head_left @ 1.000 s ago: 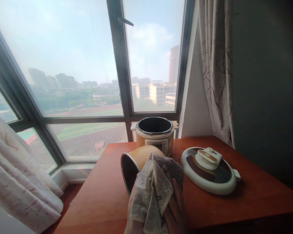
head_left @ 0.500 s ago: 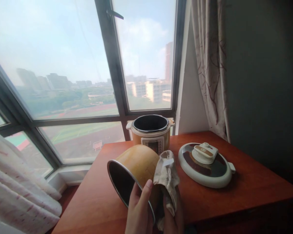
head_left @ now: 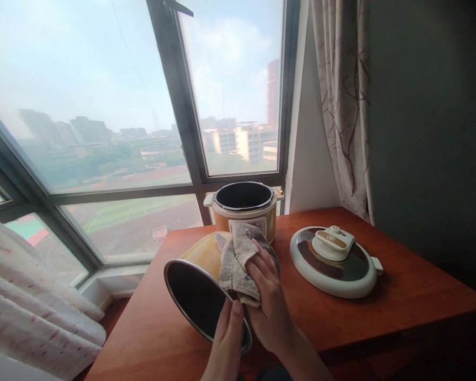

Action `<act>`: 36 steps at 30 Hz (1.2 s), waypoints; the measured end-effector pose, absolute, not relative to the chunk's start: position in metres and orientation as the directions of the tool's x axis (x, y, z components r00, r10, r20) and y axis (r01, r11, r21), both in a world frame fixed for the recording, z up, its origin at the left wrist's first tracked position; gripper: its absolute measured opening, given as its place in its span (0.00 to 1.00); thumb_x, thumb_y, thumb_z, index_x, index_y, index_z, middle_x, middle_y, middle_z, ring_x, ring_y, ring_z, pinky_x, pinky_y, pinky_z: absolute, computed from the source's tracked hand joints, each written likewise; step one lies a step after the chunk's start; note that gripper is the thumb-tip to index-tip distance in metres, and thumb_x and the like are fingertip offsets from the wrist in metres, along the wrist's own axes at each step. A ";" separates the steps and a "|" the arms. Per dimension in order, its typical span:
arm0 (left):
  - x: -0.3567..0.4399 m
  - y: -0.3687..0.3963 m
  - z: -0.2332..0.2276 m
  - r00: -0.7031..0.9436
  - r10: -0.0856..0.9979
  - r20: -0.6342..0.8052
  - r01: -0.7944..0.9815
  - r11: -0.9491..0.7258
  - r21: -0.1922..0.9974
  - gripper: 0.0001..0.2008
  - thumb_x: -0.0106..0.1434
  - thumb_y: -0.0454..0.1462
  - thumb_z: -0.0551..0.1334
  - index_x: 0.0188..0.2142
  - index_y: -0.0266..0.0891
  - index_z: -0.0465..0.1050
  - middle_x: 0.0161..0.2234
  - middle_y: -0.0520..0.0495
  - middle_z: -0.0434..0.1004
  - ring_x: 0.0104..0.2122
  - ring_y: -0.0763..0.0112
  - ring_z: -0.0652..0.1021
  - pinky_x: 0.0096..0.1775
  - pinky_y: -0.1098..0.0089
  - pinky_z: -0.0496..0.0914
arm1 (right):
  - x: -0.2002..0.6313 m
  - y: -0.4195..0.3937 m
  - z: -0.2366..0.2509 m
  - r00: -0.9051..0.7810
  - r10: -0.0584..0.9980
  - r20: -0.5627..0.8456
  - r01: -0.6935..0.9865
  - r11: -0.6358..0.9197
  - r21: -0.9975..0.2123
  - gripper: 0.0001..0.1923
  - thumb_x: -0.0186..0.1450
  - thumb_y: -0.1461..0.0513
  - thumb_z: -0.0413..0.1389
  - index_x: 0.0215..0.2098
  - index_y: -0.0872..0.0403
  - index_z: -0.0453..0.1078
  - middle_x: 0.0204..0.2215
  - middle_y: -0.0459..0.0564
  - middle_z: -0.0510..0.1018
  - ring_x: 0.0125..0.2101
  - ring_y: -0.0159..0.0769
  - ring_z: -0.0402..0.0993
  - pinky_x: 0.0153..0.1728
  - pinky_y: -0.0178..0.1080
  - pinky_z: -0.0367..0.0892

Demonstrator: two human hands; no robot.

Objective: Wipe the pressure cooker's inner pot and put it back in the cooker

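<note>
1. Grey-brown cloth (head_left: 238,262) is bunched under the right hand (head_left: 267,301), whose fingers curl down over it and press it against the golden outer wall of the inner pot (head_left: 200,286).
2. That pot is tipped on its side above the near part of the table, dark mouth facing the camera and leftward; the left hand (head_left: 228,338) grips its metal rim from below, thumb laid over the edge.
3. Judging the wipe: firm rim grip, flat cloth and steady strokes along the curve look best, since a round pot held by one edge could easily roll.
4. Red-brown wooden table (head_left: 400,312) carries the cooker base (head_left: 244,209) behind the pot and its lid (head_left: 335,262) lying flat to the right, apart from both.
5. Beyond stand a big window (head_left: 103,106), a patterned curtain (head_left: 347,106) and a dark wall.
</note>
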State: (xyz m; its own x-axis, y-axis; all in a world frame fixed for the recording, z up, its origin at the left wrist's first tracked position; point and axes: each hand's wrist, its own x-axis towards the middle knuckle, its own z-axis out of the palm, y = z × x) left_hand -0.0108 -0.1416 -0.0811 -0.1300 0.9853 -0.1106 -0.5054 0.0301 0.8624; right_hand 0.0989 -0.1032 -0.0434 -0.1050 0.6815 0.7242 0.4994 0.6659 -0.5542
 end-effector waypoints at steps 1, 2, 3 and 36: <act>-0.010 -0.146 -0.089 -0.152 0.985 -0.079 -0.445 0.003 0.896 0.23 0.54 0.47 0.72 0.48 0.41 0.81 0.53 0.40 0.80 0.66 0.47 0.64 0.67 0.55 0.55 | 0.099 -0.102 -0.048 -0.072 0.691 0.720 0.500 0.649 -0.573 0.31 0.62 0.68 0.53 0.64 0.51 0.64 0.67 0.55 0.62 0.71 0.51 0.44 0.67 0.60 0.50; -0.010 -0.149 -0.098 -0.162 0.986 -0.033 -0.369 -0.030 0.929 0.22 0.52 0.45 0.74 0.46 0.41 0.82 0.53 0.39 0.80 0.66 0.46 0.64 0.67 0.55 0.53 | 0.099 -0.101 -0.053 -0.037 0.698 0.715 0.497 0.634 -0.593 0.31 0.62 0.69 0.53 0.63 0.50 0.65 0.69 0.55 0.58 0.71 0.52 0.43 0.67 0.60 0.49; -0.009 -0.153 -0.105 -0.160 0.987 0.015 -0.292 -0.062 0.954 0.21 0.51 0.44 0.74 0.44 0.42 0.83 0.52 0.38 0.80 0.66 0.44 0.64 0.67 0.54 0.52 | 0.098 -0.101 -0.058 -0.002 0.705 0.709 0.491 0.619 -0.614 0.32 0.62 0.70 0.53 0.63 0.49 0.65 0.71 0.54 0.54 0.71 0.52 0.42 0.67 0.61 0.49; -0.029 -0.143 -0.037 0.151 0.980 -0.128 -0.738 0.197 0.645 0.21 0.58 0.43 0.68 0.53 0.49 0.77 0.48 0.46 0.83 0.58 0.49 0.74 0.59 0.54 0.69 | 0.072 -0.145 -0.235 0.255 0.762 0.595 0.558 0.387 -0.734 0.34 0.71 0.61 0.53 0.72 0.42 0.49 0.70 0.56 0.56 0.66 0.54 0.59 0.55 0.57 0.73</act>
